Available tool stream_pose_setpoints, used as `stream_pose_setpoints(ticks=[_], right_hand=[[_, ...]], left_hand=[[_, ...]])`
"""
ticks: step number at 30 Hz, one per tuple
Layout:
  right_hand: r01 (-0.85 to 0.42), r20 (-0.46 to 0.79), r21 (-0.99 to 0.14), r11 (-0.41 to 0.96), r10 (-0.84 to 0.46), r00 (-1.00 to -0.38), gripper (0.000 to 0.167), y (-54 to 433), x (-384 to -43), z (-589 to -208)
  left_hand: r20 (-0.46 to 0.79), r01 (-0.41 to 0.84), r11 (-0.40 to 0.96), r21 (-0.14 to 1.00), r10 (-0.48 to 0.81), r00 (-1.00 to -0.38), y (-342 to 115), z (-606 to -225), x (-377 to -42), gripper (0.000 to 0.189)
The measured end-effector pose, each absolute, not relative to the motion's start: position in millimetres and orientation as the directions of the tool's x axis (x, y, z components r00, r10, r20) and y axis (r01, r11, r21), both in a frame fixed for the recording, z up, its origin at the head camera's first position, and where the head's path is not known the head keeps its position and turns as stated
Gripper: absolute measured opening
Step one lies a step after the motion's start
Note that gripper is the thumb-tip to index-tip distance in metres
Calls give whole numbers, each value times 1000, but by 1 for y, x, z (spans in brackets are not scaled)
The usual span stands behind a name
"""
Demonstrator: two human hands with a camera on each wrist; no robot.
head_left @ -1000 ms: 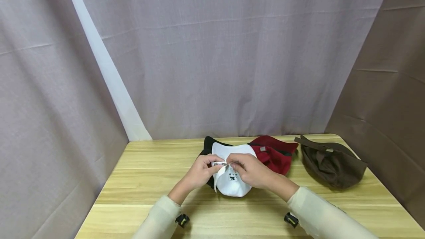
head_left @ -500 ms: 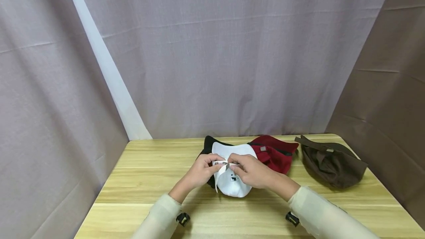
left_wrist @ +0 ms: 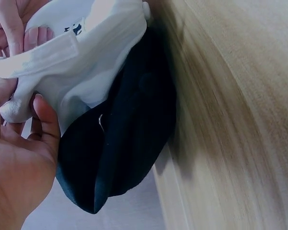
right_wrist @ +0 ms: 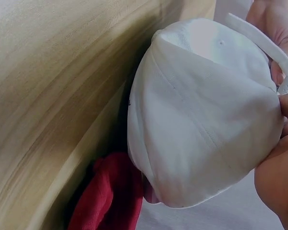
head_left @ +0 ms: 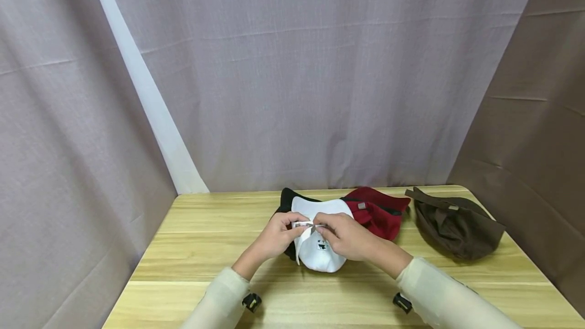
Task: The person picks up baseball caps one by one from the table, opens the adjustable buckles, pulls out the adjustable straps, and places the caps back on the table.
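Note:
A white cap (head_left: 323, 260) with a small dark print stands between my hands, its brim toward the back of the table. My left hand (head_left: 276, 236) pinches the cap's back strap near the middle. Close beside it, my right hand (head_left: 346, 235) pinches the strap on the other side, at the metal buckle (right_wrist: 287, 86). A loose strap end (right_wrist: 259, 38) hangs down on the left. In the left wrist view, my left thumb and fingers (left_wrist: 44, 120) curl at the white cloth edge.
A black cap (left_wrist: 129, 120) lies directly behind and left of the white one. To its right sits a dark red cap (head_left: 377, 217), partly covered. A dark brown cap (head_left: 461, 232) rests near the right end of the wooden table (head_left: 205, 248). Grey curtains (head_left: 292, 90) hang behind.
My right fingers have shifted slightly at the buckle, and the strap now lies a little straighter between my hands. Otherwise the caps and arms hold nearly still.

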State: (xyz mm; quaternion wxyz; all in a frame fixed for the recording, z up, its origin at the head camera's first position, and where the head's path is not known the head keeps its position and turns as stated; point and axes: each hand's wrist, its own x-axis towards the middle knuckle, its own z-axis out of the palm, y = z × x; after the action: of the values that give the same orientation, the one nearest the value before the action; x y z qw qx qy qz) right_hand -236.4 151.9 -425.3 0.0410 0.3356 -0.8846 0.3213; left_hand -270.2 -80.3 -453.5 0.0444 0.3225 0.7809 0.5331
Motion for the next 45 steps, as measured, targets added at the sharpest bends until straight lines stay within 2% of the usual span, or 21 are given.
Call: stream_pose_setpoints(ticks=[20, 25, 35, 45], right_hand=[[-676, 373, -483, 556, -568, -734, 30, 156, -238, -426], [-666, 393, -519, 536, -542, -743, 27, 157, -240, -427], [-584, 326, -659, 473, -520, -790, 12, 157, -238, -430], [-604, 339, -631, 487, -527, -779, 14, 155, -238, -429]], left_hand=[[284, 464, 216, 859, 552, -784, -79, -455, -271, 17], [283, 460, 216, 861, 548, -787, -79, -453, -272, 16], [280, 474, 241, 847, 555, -783, -79, -451, -272, 17], [286, 468, 220, 856, 552, -783, -79, -453, -273, 16]])
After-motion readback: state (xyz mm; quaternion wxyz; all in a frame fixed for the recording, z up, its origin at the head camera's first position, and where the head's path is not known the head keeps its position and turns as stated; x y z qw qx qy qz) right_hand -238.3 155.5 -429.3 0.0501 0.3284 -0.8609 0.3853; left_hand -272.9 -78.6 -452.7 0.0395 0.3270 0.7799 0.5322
